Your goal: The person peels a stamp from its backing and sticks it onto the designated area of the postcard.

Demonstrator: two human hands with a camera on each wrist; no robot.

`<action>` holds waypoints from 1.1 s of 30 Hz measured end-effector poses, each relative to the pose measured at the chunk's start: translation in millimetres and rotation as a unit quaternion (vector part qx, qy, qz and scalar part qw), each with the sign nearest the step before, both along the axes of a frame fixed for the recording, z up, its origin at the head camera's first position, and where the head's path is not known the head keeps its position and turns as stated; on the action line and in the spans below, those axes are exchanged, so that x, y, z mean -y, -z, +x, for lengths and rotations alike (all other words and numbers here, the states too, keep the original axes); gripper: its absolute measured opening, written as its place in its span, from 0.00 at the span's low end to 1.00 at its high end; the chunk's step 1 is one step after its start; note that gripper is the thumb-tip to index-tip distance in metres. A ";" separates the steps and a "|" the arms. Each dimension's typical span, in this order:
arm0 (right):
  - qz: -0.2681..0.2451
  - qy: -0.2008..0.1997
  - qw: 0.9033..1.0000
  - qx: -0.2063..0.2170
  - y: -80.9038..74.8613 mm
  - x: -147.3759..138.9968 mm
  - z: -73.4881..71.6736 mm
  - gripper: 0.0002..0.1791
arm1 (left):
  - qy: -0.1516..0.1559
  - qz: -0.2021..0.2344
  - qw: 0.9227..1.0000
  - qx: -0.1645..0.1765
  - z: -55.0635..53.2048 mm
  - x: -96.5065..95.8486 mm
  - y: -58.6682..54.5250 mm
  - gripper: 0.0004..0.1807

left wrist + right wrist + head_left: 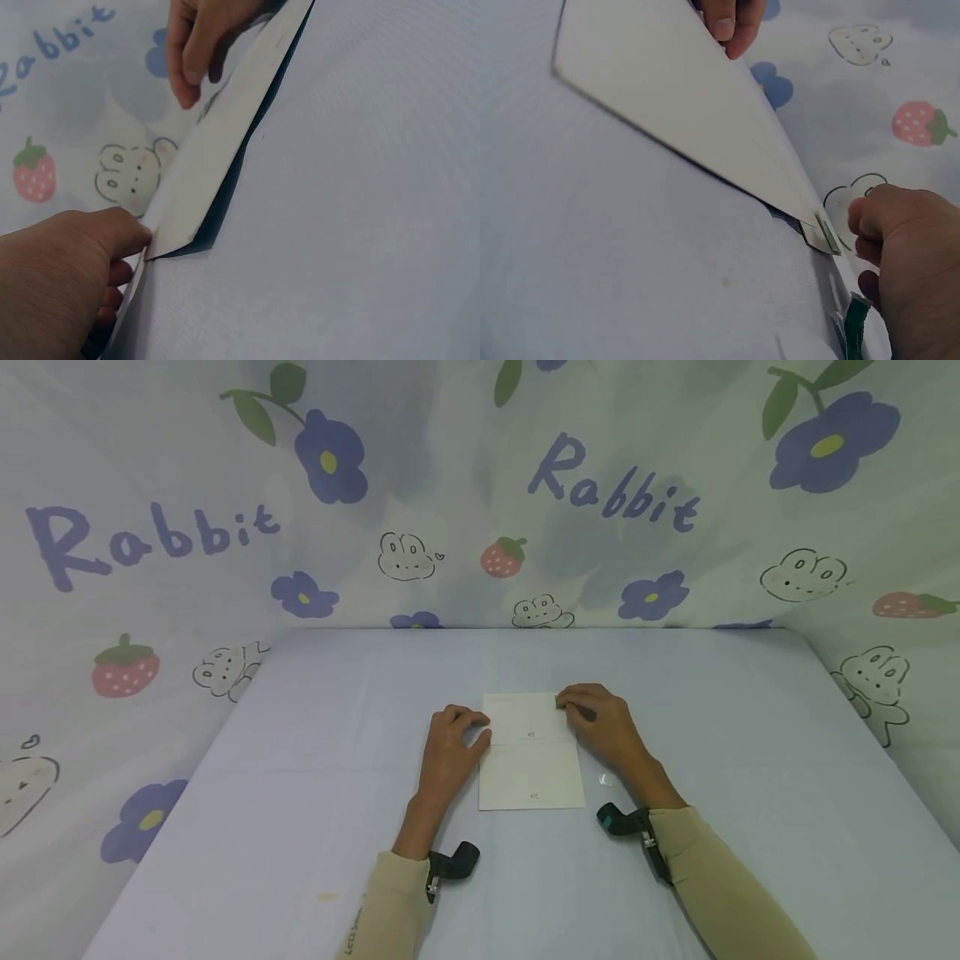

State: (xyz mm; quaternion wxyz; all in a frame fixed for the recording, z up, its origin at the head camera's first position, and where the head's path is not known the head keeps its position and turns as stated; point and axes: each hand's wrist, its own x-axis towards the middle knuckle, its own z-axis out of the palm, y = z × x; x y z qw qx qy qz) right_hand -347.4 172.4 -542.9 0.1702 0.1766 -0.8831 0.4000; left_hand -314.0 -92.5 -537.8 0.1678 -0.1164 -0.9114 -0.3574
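A cream folded card (529,777) lies on the table with a crease across its middle and a tiny mark on each half. At its left edge my left hand (450,743) holds the card, the thumb on a corner in the left wrist view and the other fingers curled below. My right hand (606,725) is at the upper right corner with bent fingers, a small green strip (559,702) at the fingertips. In the right wrist view a dark green piece with a jagged edge (857,326) shows beside the lower fingers; how it is held is hidden.
A small clear scrap (606,779) lies right of the card, near the right forearm. The table (300,827) has a white cover. Behind it hangs a printed curtain (450,460). Black wrist cameras (455,862) sit on both sleeves.
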 end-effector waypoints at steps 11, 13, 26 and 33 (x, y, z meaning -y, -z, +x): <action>-0.008 0.004 1.000 0.007 0.1 -0.7 2.0 0.09 | 0.000 0.001 1.000 -0.006 0.3 -1.2 1.7 0.08; 0.011 -0.004 1.000 0.024 0.5 -1.0 2.1 0.09 | 0.000 -0.001 1.000 -0.009 0.3 -1.5 1.9 0.08; -0.046 0.022 0.998 0.041 2.0 -2.5 4.2 0.09 | -0.010 -0.003 1.000 0.011 2.4 0.4 2.3 0.09; -0.067 0.038 0.996 0.045 2.5 -11.4 11.6 0.08 | -0.004 0.003 1.000 0.015 1.4 0.3 3.2 0.09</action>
